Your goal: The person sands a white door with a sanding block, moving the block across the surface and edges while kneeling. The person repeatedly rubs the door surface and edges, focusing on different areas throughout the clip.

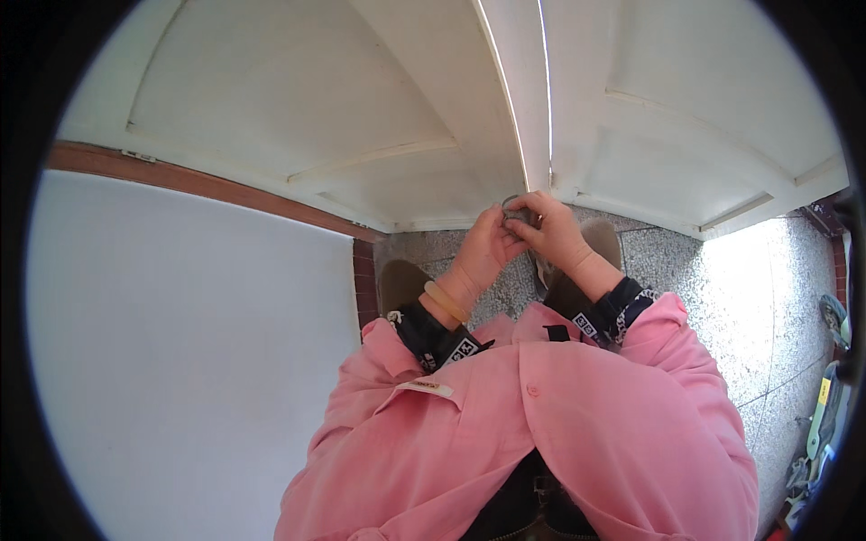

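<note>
My left hand and my right hand meet in front of the double door, by the gap between its leaves. Both are closed, with fingertips pressed around a small grey metallic-looking thing. The fingers cover most of it, so its kind does not show. A pale yellow bangle circles my left wrist. Behind my hands stand the white left door leaf and the white right door leaf, with a thin line of light between them.
A white wall with red-brown trim lies at left. My feet stand on speckled grey floor, brightly sunlit at right. A small wheel and a light green object sit at the far right edge.
</note>
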`<state>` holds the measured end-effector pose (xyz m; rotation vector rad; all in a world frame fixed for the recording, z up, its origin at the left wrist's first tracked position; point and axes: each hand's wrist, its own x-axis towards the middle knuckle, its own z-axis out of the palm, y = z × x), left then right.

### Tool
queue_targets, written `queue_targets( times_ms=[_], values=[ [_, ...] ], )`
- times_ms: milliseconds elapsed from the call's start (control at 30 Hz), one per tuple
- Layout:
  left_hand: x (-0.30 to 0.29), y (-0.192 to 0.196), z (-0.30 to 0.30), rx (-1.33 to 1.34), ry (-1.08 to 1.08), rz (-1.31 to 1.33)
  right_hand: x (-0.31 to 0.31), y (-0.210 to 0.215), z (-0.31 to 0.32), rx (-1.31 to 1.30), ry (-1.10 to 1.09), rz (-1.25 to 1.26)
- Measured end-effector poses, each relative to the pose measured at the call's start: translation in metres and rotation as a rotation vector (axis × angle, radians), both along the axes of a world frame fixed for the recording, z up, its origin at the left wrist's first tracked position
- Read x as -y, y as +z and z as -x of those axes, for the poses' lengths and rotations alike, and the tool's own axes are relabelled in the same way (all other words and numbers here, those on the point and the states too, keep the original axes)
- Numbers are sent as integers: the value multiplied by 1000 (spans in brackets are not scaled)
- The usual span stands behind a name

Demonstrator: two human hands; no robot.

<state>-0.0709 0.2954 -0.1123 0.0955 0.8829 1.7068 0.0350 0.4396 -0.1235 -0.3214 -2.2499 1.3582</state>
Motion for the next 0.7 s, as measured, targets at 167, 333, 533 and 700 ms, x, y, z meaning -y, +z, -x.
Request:
queue_targets(
  times_ms=[167,333,533,700],
  values=[
    [14,6,20,-577,-51,304,-11,-19,6,85,-107,489],
    [19,36,96,-1802,328,306,-44,35,51,-244,-260,786],
    [4,21,127,-2212,264,322,-59,61,81,-459,-306,231],
    [5,9,125,-2186,348,252,-63,-12,84,-104,-425,239]
  ],
)
